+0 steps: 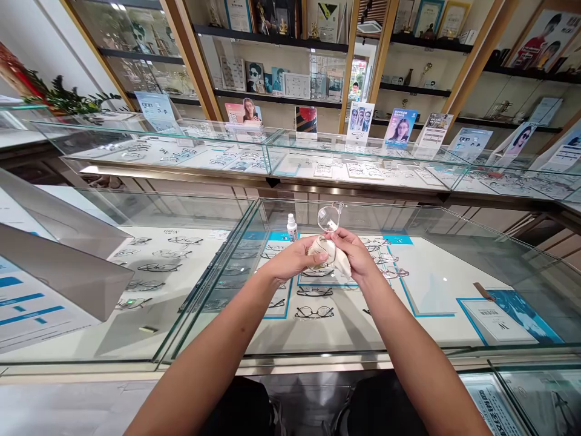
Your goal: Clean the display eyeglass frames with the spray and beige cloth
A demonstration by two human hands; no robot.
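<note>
Both hands meet above the glass display case (pixel 363 348). A pair of eyeglasses (pixel 329 219) is turned on end between them, one clear round lens sticking up past the fingers. A pale cloth (pixel 341 264) covers part of the other lens. My left hand (pixel 293 260) is closed, pinching that lens through the cloth. Fingers of my right hand (pixel 351 249) are closed on the frame near its middle, with the cloth hanging against the palm. Just beyond my left hand, a small white bottle (pixel 292 227) stands upright on the glass top.
Under the glass lie several rows of eyeglasses (pixel 314 312) and a blue-and-white leaflet (pixel 502 321). A large white folded sign (pixel 59 272) stands close on the left. Farther back, another glass counter (pixel 227 151) carries several upright cards, with shelves (pixel 272 37) behind.
</note>
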